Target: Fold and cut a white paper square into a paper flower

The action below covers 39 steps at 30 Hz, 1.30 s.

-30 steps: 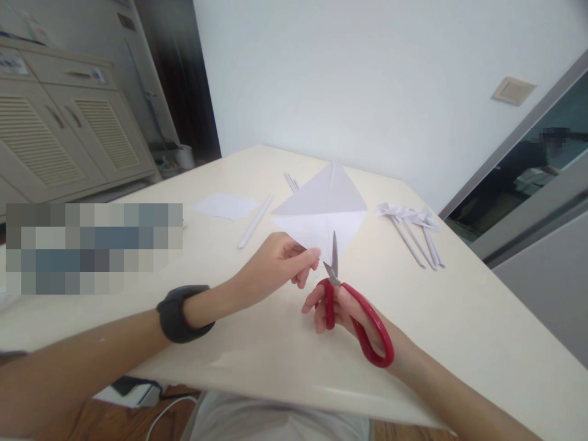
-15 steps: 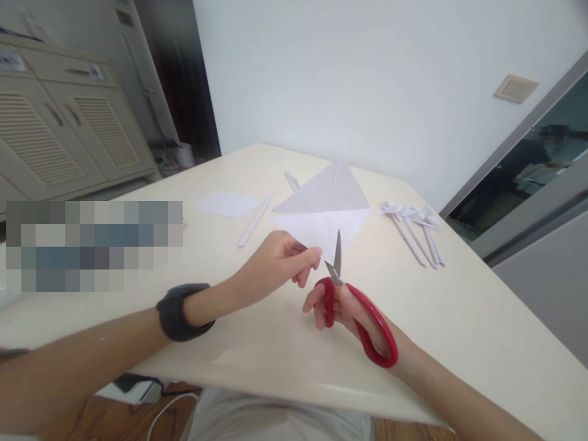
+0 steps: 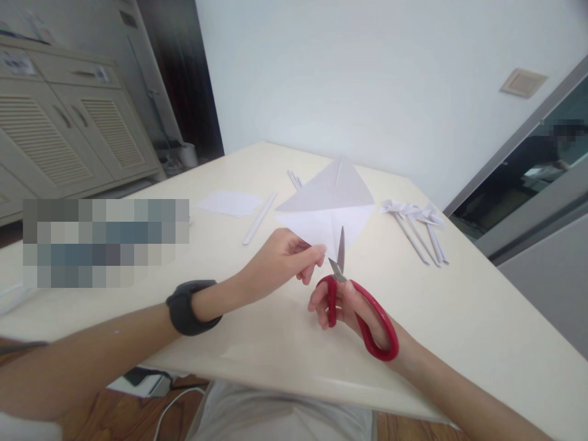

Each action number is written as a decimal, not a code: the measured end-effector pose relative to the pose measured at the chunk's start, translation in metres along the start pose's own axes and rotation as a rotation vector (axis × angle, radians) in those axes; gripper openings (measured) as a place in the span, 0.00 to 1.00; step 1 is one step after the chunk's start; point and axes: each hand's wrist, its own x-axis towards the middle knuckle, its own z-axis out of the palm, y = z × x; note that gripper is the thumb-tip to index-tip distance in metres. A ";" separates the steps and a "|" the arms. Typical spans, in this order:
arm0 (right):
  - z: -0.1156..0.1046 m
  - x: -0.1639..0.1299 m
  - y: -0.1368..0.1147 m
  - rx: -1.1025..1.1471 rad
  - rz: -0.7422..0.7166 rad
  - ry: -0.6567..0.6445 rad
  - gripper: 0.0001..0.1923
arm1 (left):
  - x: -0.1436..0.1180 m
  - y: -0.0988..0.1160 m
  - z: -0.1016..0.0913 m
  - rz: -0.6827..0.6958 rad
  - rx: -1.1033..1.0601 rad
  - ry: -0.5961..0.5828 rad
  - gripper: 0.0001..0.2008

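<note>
From my remote station I record the following: the left hand (image 3: pixel 280 260) holds the near corner of a folded white paper sheet (image 3: pixel 328 205) in a pinch, thumb and forefinger pressed together on its edge, the other fingers curled beneath. The sheet is lifted at that corner, its far half standing up in a peak over the cream table (image 3: pixel 459 318), roughly at the table's middle. The right hand (image 3: pixel 349 306) has its fingers threaded through the red handles of the scissors (image 3: pixel 353 294); the blades point up and away, parted only narrowly, with the tips against the paper's lower edge just beside the left fingertips. I judge the step in hand to be the start of a cut into the folded sheet (whether the blades have already bitten the paper I cannot tell from this angle). In my judgement the next move calls for the blades to close squarely along the intended line while the left pinch keeps the paper taut and stays out of the blade path, since the fingertips sit very near the tips. Elsewhere on the table: a flat paper scrap (image 3: pixel 227 202) and a rolled paper stick (image 3: pixel 260 218) to the left, a bundle of paper sticks with folded heads (image 3: pixel 420 226) to the right, well apart from the work. A dark wristband (image 3: pixel 190 306) sits on the left wrist.
</note>
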 end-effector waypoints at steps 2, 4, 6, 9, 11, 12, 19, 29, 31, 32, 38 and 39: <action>0.000 -0.001 0.000 0.003 -0.001 -0.002 0.34 | 0.000 0.000 0.000 0.002 -0.007 -0.001 0.15; 0.000 -0.002 0.000 0.006 -0.002 -0.005 0.34 | 0.000 0.000 0.000 0.003 -0.012 -0.004 0.15; -0.001 -0.003 0.000 0.008 0.000 -0.008 0.34 | 0.000 0.001 0.000 -0.002 -0.006 -0.006 0.15; -0.001 -0.003 0.000 0.012 -0.002 -0.011 0.33 | 0.000 0.002 0.000 -0.004 0.017 0.002 0.16; -0.001 -0.002 0.001 0.015 -0.005 -0.010 0.33 | -0.001 0.002 0.000 -0.001 0.025 0.006 0.18; -0.001 -0.002 0.001 0.016 -0.007 -0.010 0.33 | -0.001 0.003 0.000 0.002 0.023 0.006 0.18; 0.000 0.000 0.002 0.009 -0.015 0.007 0.32 | -0.001 0.001 0.000 0.004 0.001 -0.005 0.17; 0.000 -0.001 0.004 -0.006 -0.023 0.017 0.31 | -0.002 0.000 0.000 -0.004 -0.028 -0.002 0.17; 0.000 -0.001 0.004 -0.005 -0.025 0.017 0.30 | -0.002 0.001 0.000 0.000 -0.036 -0.004 0.17; 0.000 -0.001 0.005 -0.004 -0.027 0.018 0.30 | -0.002 0.001 0.000 0.001 -0.039 -0.007 0.17; 0.001 0.006 0.020 0.015 -0.038 0.023 0.27 | -0.002 0.002 0.000 -0.007 -0.030 -0.016 0.16; 0.001 0.007 0.024 0.026 -0.048 0.027 0.27 | -0.002 0.002 0.000 -0.005 -0.028 -0.015 0.16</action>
